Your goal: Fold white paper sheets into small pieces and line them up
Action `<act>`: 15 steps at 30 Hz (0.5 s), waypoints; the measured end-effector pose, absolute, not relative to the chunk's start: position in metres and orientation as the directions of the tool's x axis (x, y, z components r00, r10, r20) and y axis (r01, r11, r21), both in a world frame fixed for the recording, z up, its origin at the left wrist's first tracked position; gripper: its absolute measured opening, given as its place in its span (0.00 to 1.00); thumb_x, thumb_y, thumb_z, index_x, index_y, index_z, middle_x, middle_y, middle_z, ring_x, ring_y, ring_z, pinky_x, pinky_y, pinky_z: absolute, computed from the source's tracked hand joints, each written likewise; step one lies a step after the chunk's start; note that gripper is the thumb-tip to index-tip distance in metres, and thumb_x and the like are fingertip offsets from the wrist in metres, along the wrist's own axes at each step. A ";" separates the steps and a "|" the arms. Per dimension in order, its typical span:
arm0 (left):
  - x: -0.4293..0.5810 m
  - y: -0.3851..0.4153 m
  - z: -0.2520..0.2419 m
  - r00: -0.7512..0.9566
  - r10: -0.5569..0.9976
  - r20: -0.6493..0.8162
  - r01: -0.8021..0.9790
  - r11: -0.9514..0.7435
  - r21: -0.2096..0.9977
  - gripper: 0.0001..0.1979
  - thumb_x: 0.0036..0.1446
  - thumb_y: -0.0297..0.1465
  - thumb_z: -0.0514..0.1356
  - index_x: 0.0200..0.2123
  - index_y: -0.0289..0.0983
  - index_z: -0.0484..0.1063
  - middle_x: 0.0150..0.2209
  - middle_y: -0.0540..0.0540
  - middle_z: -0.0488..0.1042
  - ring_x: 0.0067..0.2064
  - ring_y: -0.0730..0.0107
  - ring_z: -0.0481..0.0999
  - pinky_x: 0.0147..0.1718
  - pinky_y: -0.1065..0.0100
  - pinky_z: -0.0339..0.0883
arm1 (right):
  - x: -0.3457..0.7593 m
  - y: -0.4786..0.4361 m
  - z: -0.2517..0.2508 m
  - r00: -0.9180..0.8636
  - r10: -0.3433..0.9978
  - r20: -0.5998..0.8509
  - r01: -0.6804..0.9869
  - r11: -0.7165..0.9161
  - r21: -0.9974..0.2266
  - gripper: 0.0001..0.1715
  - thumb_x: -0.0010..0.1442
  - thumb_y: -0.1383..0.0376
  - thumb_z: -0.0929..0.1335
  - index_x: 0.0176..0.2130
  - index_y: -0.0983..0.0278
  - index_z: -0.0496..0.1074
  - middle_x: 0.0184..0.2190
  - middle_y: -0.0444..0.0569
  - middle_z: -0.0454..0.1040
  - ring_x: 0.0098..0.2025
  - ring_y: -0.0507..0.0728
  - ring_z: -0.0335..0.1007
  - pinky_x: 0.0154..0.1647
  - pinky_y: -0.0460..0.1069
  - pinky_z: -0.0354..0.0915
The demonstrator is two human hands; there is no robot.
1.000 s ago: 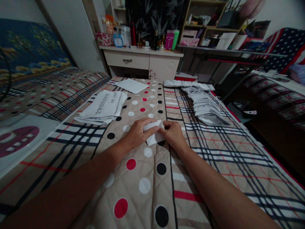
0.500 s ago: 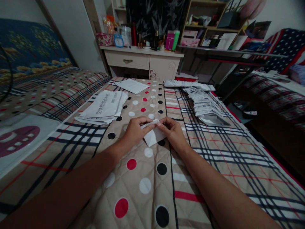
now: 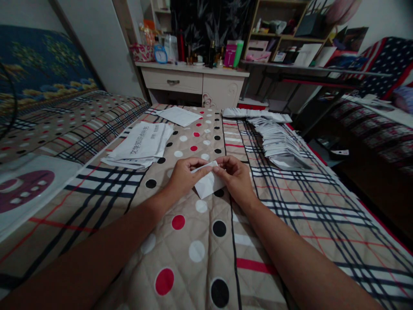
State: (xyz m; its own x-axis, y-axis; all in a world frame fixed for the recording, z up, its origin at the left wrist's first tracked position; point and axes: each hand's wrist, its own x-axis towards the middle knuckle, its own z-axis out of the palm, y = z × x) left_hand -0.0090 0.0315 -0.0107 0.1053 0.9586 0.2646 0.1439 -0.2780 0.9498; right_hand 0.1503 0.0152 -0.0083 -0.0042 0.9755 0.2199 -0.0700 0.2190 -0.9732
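A small folded sheet of white paper (image 3: 208, 186) is held between both hands, just above the patterned bedspread (image 3: 196, 232). My left hand (image 3: 184, 177) pinches its upper left edge, thumb laid along the near side. On the right, my right hand (image 3: 237, 175) grips the top corner, with thumb and fingers bent round it. The fingertips on the far side are partly hidden behind the paper. The near end of the paper comes to a point that hangs toward me.
Printed sheets (image 3: 142, 144) lie in a pile at the left, with more white paper (image 3: 179, 116) behind it. A long row of folded papers (image 3: 274, 140) stands at the right. A plastic sheet (image 3: 35, 185) lies far left. A dresser (image 3: 190, 79) stands beyond the bed.
My right thumb and fingers have shifted very slightly at the paper's top corner. The left hand and everything else look the same.
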 end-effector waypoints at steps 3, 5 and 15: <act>-0.009 0.030 -0.010 0.142 0.939 0.312 0.159 -0.333 0.930 0.10 0.49 0.37 0.66 0.29 0.34 0.77 0.29 0.47 0.78 0.30 0.71 0.75 0.30 0.72 0.69 | 0.151 0.013 -0.008 -0.023 0.979 0.202 -0.018 0.202 -0.979 0.10 0.50 0.60 0.73 0.29 0.64 0.72 0.25 0.43 0.70 0.26 0.50 0.61 0.27 0.46 0.57; -0.009 0.028 -0.010 0.181 0.925 0.335 0.182 -0.366 0.913 0.10 0.52 0.36 0.64 0.28 0.34 0.75 0.26 0.49 0.76 0.28 0.73 0.73 0.26 0.74 0.66 | 0.152 0.012 -0.008 -0.036 0.979 0.199 0.004 0.199 -0.980 0.10 0.51 0.60 0.73 0.27 0.64 0.72 0.23 0.42 0.68 0.26 0.50 0.59 0.26 0.46 0.55; -0.009 0.022 -0.004 0.184 0.873 0.451 0.446 -0.483 0.753 0.14 0.59 0.34 0.58 0.23 0.34 0.70 0.20 0.53 0.66 0.23 0.77 0.63 0.23 0.73 0.55 | 0.149 0.010 -0.012 -0.158 0.956 0.249 0.087 0.264 -0.961 0.13 0.58 0.57 0.69 0.28 0.64 0.68 0.24 0.41 0.64 0.27 0.50 0.58 0.27 0.45 0.55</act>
State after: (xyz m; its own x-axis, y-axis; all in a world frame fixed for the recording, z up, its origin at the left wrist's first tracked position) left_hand -0.0087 0.0219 -0.0042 0.1841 0.8732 0.4512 0.4459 -0.4833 0.7534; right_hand 0.1492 0.0100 -0.0117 -0.1581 0.9556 0.2486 0.0866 0.2642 -0.9606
